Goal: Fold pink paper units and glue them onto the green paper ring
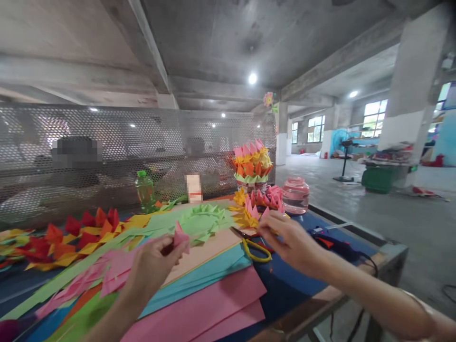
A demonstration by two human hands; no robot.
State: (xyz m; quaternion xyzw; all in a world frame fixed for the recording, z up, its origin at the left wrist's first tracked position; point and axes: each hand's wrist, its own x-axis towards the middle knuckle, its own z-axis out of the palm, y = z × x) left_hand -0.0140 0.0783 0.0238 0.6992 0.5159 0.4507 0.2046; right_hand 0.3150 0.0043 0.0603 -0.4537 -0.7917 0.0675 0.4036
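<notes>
My left hand (156, 259) is closed, pinching a small pink folded-paper petal (181, 236) between thumb and fingers above the paper sheets. To its right, my right hand (285, 240) has its fingers curled together beside a cluster of pink folded petals (253, 210) and yellow ones. Whether those fingers hold a piece is hidden. Scissors with yellow handles (257, 251) lie just left of and below this hand. A light green ring of folded paper (203, 221) rests beyond my left hand.
Pink sheets (213, 304) and blue sheets (199, 273) overlap at the front. Red and orange folded pieces (71, 232) lie left. A tiered paper lotus (252, 166), a pink-tinted jar (295, 195) and a green-capped bottle (143, 190) stand behind. A perforated metal panel (142, 128) backs the table.
</notes>
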